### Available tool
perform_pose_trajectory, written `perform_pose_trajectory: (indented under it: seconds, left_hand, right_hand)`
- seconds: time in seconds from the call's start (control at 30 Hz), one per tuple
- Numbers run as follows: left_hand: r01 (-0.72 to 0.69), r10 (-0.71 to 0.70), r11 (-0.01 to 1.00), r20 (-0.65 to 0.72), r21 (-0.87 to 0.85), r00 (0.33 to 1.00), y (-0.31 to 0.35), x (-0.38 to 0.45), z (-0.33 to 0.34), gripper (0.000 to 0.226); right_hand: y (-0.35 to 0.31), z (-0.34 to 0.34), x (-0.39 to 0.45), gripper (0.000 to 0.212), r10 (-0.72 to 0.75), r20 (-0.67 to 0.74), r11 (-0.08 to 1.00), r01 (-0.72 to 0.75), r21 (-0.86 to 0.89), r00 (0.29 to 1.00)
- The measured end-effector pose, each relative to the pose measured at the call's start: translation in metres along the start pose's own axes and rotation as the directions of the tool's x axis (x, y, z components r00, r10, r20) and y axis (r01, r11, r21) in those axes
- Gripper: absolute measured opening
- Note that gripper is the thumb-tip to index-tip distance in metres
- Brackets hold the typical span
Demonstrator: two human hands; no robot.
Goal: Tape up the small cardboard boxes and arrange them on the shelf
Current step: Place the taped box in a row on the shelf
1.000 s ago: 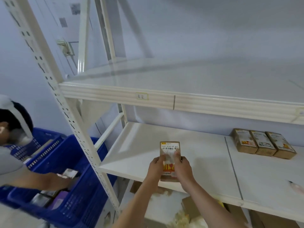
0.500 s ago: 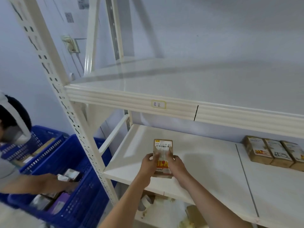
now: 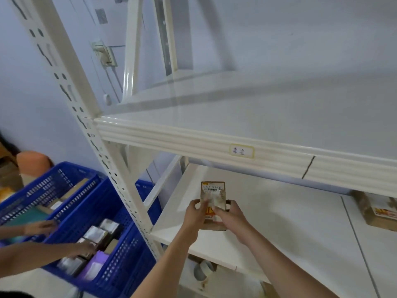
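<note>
Head view shows both hands — left hand [image 3: 194,216] and right hand [image 3: 231,216] — gripping a small brown cardboard box with a barcode label [image 3: 212,195] over the white metal shelf [image 3: 279,222]. Best to press the tape flat, then set it squarely beside the shelved brown boxes [image 3: 376,211].

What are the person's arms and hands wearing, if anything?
Nothing that shows. Both forearms come up from the bottom of the picture bare, with no sleeves in view. The left hand and the right hand have no gloves, and no watch, ring or wristband can be seen. Whether a sleeve starts higher up, outside the picture, cannot be told.
</note>
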State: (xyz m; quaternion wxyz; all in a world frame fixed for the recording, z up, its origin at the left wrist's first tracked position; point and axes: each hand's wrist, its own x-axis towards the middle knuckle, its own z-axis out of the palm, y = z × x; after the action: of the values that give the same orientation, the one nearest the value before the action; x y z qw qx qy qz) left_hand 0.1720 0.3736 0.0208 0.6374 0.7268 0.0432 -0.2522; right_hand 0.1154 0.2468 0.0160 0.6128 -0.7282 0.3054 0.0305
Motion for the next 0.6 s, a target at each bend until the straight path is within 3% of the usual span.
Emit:
perform_pose_trajectory:
  seconds: [0.27,0.4,0.5,0.6]
  left_hand:
    - [-0.111,0.08,0.963,0.136,0.244,0.988,0.001,0.052,-0.04,0.052]
    - [-0.067,-0.007,0.965,0.282,0.252,0.959,0.002,0.083,-0.066,0.099]
    - [-0.073,-0.048,0.922,0.299,0.38,0.953,0.005,0.1,-0.082,0.143]
    - [-0.155,0.009,0.905,0.346,0.397,0.938,-0.002,0.114,-0.095,0.136]
  right_hand:
    - [-0.011,0.038,0.048,0.056,0.118,-0.115,0.991,-0.124,-0.05,0.986]
    - [-0.025,0.065,0.065,0.046,0.138,-0.124,0.985,-0.149,-0.086,0.983]
    - [-0.03,0.074,0.069,0.022,0.139,-0.056,0.971,-0.147,-0.187,0.989]
    - [-0.026,0.079,0.073,0.041,0.148,0.001,0.979,-0.147,-0.142,0.989]
